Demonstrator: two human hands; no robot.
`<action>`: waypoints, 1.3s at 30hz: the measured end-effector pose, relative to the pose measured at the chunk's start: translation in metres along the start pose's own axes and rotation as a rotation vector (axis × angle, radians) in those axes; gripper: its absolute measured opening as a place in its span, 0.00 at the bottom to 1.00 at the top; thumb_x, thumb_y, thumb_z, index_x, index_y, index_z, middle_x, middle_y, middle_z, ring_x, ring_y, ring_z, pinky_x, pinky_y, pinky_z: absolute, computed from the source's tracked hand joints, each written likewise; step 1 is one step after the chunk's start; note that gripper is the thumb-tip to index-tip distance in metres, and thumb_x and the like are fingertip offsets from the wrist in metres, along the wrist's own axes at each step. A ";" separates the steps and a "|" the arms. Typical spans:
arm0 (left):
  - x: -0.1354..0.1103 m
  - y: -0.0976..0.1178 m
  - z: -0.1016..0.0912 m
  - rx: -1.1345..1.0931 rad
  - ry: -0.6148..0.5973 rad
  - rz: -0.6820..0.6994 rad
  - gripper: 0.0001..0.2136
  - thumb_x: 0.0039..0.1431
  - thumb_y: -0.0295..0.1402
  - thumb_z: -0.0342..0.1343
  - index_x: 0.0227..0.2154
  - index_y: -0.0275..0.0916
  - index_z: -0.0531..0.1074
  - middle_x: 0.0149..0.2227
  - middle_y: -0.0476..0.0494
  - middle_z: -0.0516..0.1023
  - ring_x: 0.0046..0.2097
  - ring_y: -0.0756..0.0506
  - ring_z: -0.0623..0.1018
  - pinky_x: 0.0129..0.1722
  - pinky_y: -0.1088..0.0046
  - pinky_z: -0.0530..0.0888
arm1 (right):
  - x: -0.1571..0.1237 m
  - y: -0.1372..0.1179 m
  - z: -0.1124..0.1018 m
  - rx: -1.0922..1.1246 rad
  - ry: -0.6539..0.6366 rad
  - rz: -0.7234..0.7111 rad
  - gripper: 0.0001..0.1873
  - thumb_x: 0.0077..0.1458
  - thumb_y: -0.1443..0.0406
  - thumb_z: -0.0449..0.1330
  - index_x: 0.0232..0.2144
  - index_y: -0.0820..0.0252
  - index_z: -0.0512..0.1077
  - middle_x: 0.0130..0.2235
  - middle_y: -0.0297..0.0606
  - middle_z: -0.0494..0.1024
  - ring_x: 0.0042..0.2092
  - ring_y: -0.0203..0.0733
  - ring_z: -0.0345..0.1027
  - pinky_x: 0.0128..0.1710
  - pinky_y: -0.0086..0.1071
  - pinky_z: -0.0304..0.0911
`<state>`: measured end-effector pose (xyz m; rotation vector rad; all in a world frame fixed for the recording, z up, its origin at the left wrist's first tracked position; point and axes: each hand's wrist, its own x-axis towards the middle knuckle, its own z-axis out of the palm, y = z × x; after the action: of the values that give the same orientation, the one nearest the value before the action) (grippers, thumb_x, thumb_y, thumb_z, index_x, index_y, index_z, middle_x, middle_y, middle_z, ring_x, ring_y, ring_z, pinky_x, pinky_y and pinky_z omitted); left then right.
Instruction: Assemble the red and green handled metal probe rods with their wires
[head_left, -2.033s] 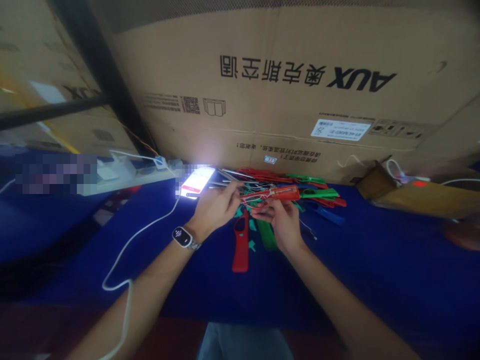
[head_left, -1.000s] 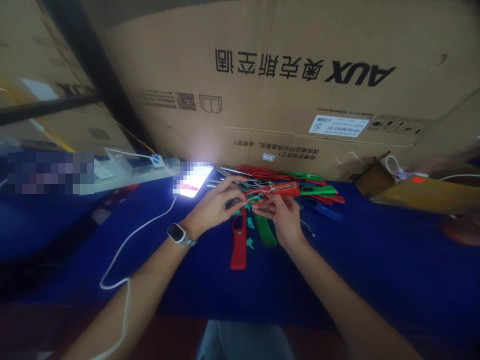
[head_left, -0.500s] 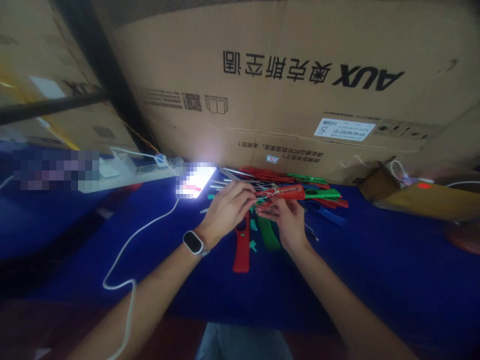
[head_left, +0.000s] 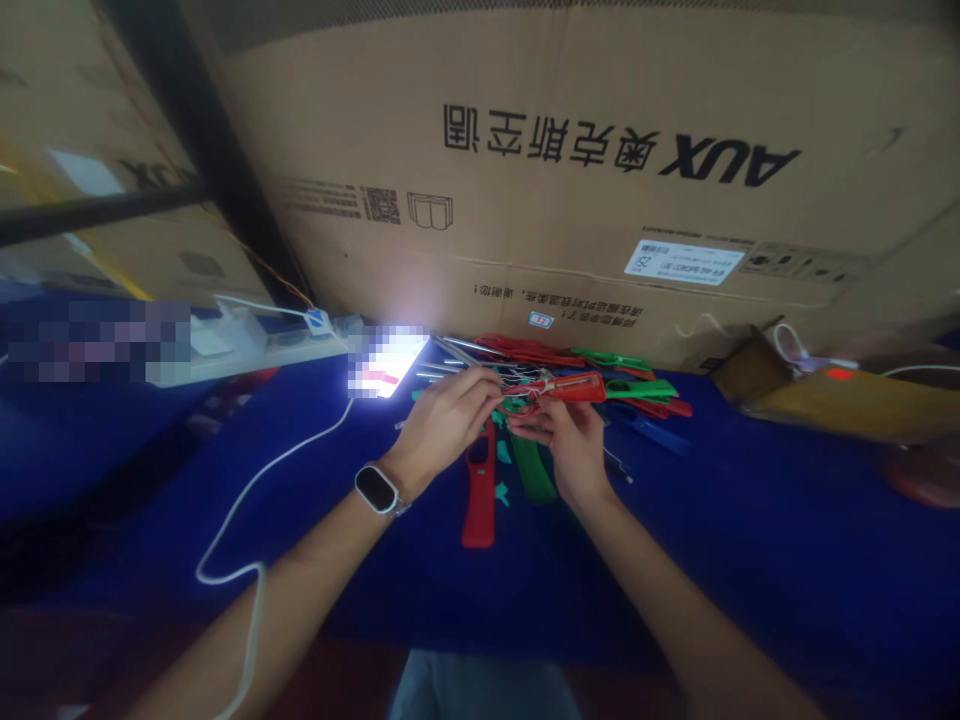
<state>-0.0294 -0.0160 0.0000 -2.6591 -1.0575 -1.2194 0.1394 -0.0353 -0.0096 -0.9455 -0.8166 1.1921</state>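
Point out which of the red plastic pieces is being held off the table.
The red plastic piece pinched between the left hand and right hand; the other long red one lies flat on the blue cloth.

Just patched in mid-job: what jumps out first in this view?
The glaring lit phone on the blue cloth grabs the eye first, with a white cable trailing from it toward the near left. Right beside it, the left hand and right hand together hold a red plastic piece above a heap of red and green pieces. Behind everything stands a big cardboard box with upside-down print.
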 end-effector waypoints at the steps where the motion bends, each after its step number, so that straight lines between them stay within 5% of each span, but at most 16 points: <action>1: 0.000 0.000 -0.001 0.002 -0.009 -0.002 0.07 0.68 0.29 0.50 0.39 0.35 0.73 0.44 0.40 0.78 0.44 0.44 0.80 0.44 0.63 0.77 | 0.000 0.000 0.000 -0.002 0.004 -0.006 0.11 0.45 0.60 0.69 0.26 0.61 0.72 0.22 0.32 0.78 0.24 0.41 0.78 0.26 0.32 0.78; 9: 0.002 -0.009 0.002 -0.271 0.011 -0.202 0.03 0.64 0.30 0.56 0.34 0.39 0.74 0.42 0.43 0.79 0.44 0.45 0.79 0.45 0.64 0.75 | 0.000 0.002 0.000 -0.010 -0.006 0.007 0.11 0.46 0.60 0.68 0.26 0.61 0.72 0.23 0.32 0.79 0.24 0.41 0.78 0.26 0.31 0.77; 21: 0.007 -0.039 -0.008 -0.638 -0.277 -0.443 0.10 0.60 0.38 0.59 0.35 0.36 0.77 0.34 0.43 0.81 0.33 0.47 0.78 0.33 0.71 0.74 | 0.001 -0.001 0.002 -0.033 -0.025 0.081 0.16 0.45 0.58 0.69 0.28 0.60 0.68 0.20 0.31 0.77 0.25 0.46 0.79 0.25 0.31 0.77; 39: -0.003 -0.034 -0.006 -0.688 -0.386 -0.478 0.06 0.63 0.36 0.53 0.36 0.39 0.65 0.27 0.52 0.70 0.27 0.50 0.73 0.28 0.73 0.70 | 0.000 -0.004 0.004 -0.082 -0.042 0.127 0.10 0.48 0.63 0.66 0.28 0.62 0.70 0.20 0.33 0.77 0.25 0.46 0.79 0.26 0.32 0.78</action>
<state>-0.0547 0.0065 -0.0057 -3.3928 -1.6594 -1.3663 0.1375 -0.0355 -0.0050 -1.0558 -0.8545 1.2997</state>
